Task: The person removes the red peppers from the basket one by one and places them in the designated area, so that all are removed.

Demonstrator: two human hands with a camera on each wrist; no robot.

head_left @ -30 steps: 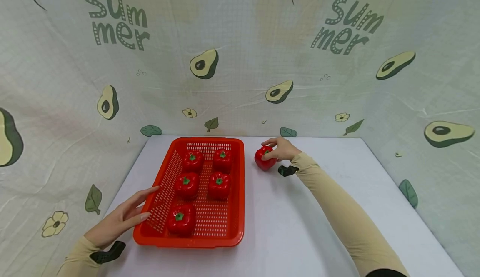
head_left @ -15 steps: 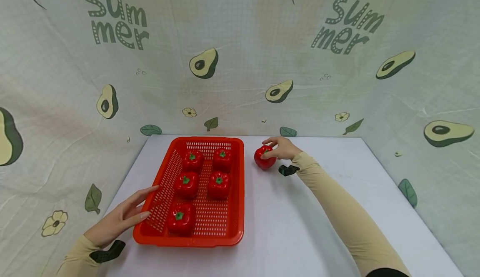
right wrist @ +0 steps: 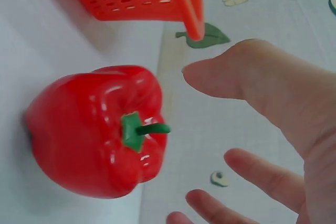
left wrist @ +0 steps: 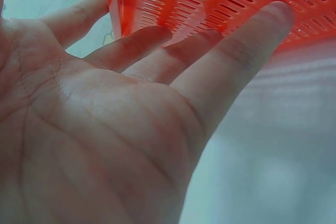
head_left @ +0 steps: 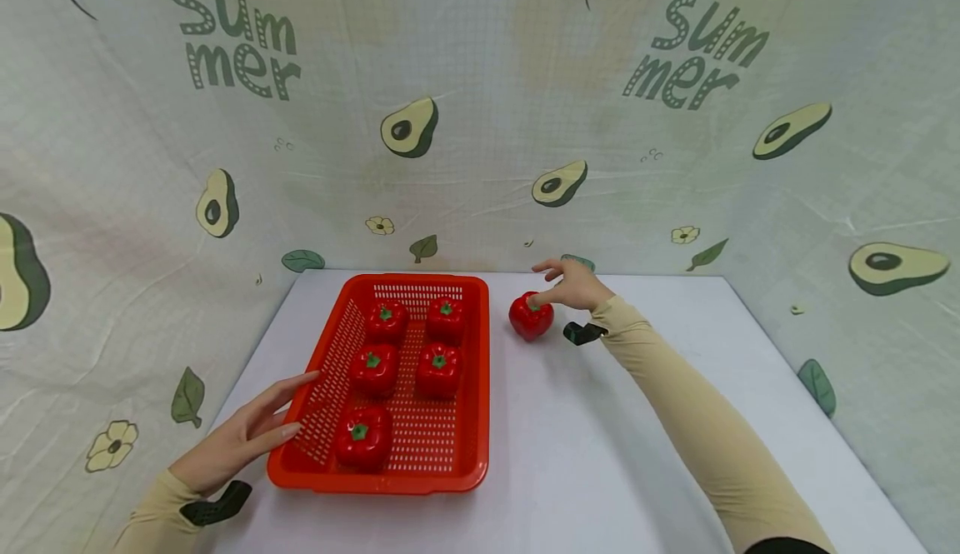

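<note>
Lying on the white tabletop to the right of the red basket, a red bell pepper (head_left: 531,317) with a green stem shows whole in the right wrist view. Just above it is my right hand (head_left: 577,286), thumb and fingers spread apart; a gap separates them from the pepper in the right wrist view. My left hand (head_left: 238,436) is at the left side of the red perforated basket (head_left: 482,387), fingers fairly straight. In the left wrist view several fingertips (left wrist: 275,17) touch the outer wall of the basket. Several more red peppers (head_left: 363,439) stand in the basket, stems up.
The white table (head_left: 637,454) extends right and forward of the basket. A pale cloth (head_left: 480,121) printed with avocados and leaves hangs around its back and sides. A dark wrist device (head_left: 583,333) sits at each sleeve cuff.
My right hand has let go of the pepper, moving up and slightly right with its fingers spreading. The pepper stays on the table. My left hand and the basket hold still.
</note>
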